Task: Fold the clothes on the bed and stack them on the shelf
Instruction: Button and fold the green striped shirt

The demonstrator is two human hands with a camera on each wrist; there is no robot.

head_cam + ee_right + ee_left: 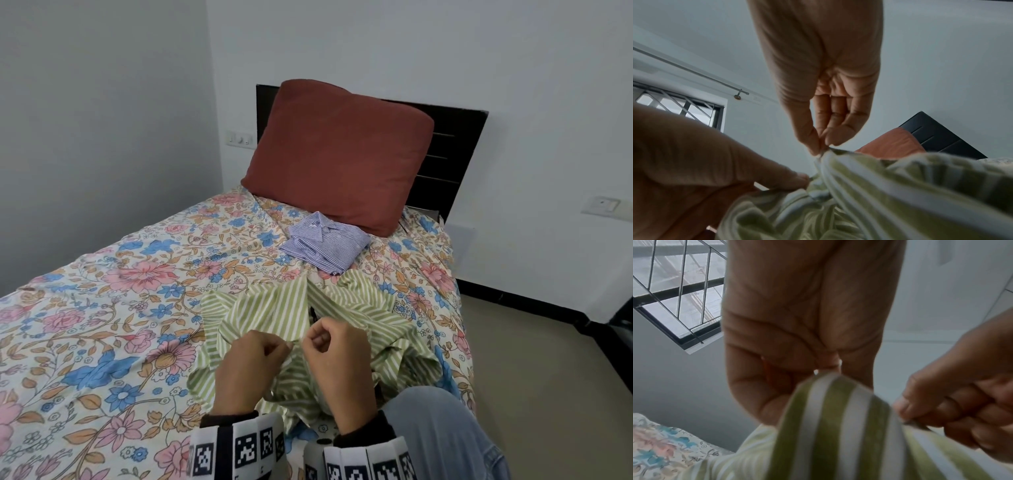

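Both hands are raised just above the bed, knuckles up, wrists at the bottom edge of the head view. The left hand (251,356) has its fingers curled and its thumb and forefinger pinched on an edge of the green-and-white striped shirt (274,308). The right hand (334,346), just beside it at 3 o'clock, is curled the same way; the right wrist view shows its thumb and fingertips (833,138) closed together on a fold of the same cloth. The two pinches sit nearly touching, with a short span of hem stretched between them.

The striped shirt lies crumpled and unfolded on the floral bedsheet (102,291), directly beyond and beneath the hands. Its bulk spreads roughly from 9 o'clock to 3 o'clock across the near part of the bed, with one flap reaching toward 12 o'clock. Which end is the collar cannot be told.

At 12 o'clock from the hands, beyond the striped shirt, a blue-and-white striped shirt (325,241) lies folded, its collar pointing toward 11 o'clock and its long axis running toward 5 o'clock. Behind it a rust-red pillow (339,154) leans upright against the dark headboard (452,144). A knee in blue jeans (442,435) shows at 4 o'clock from the hands.
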